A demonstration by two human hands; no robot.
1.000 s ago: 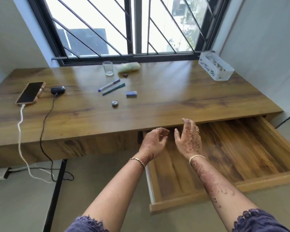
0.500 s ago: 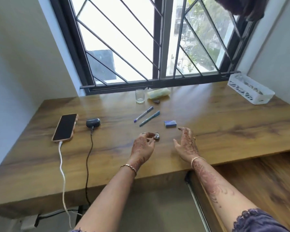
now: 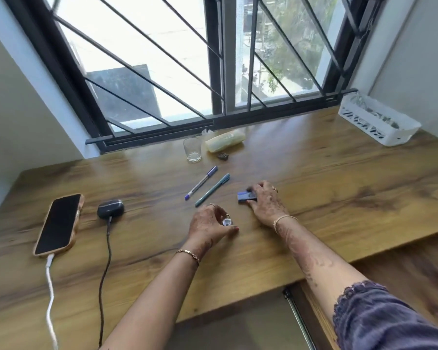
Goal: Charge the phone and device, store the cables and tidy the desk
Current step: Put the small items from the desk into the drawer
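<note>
On the wooden desk, a phone in a tan case lies at the left with a white cable plugged in. Beside it a dark earbud case has a black cable attached. My left hand closes its fingers around a small silver padlock near the desk's middle. My right hand grips a small blue eraser-like block lying on the desk. Two pens, a blue pen and a teal pen, lie just beyond my hands.
A glass, a pale wrapped packet and a small dark clip stand near the window bars. A white slotted basket sits at the back right. The open drawer is below the desk's right edge.
My hands rose from the open drawer to the desktop. The left hand closed on the padlock and the right hand reached forward onto the blue block. The view tilted up.
</note>
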